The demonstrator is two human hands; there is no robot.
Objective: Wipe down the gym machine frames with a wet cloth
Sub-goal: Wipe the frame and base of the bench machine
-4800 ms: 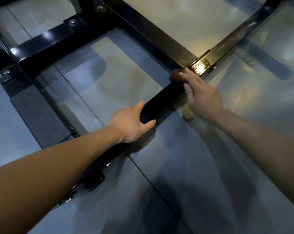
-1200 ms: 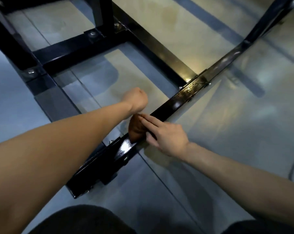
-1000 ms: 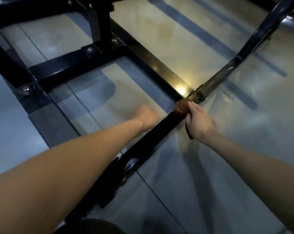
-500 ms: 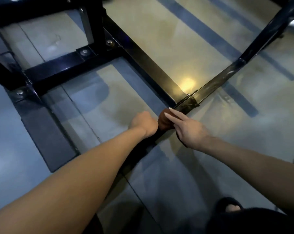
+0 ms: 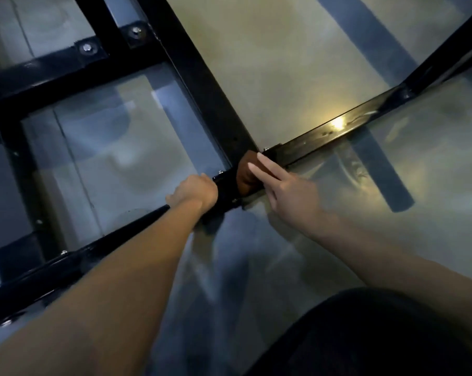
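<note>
progress: I'd say mid-job. The rail (image 5: 324, 137) running to the upper right of the frame shines w/ a wet-looking streak under the light, so I judge that stretch wiped.
left to do: the crossbar (image 5: 202, 77) going up to top centre, the bolted bars (image 5: 53, 69) in the upper left, and the low rail (image 5: 66, 264) toward the lower left look dull; can't tell if they've been wiped. Prob. plenty of frame left.
cloth: small brown wad (image 5: 247, 172) at frame centre, sitting on the rail right at the joint where the crossbar meets it.
right hand: my right hand (image 5: 291, 194) lies flat, fingers (image 5: 267, 166) straight and pressing the cloth onto the rail from the right side; cloth sits under the fingertips, not in the palm.
left hand: my left hand (image 5: 195, 191) just left of the cloth, curled against the rail's bracket; whether it actually grips the bar, can't tell, knuckles hide it.
floor: glossy grey floor (image 5: 283, 63) all round, my dark knee (image 5: 378, 335) in the lower right.
</note>
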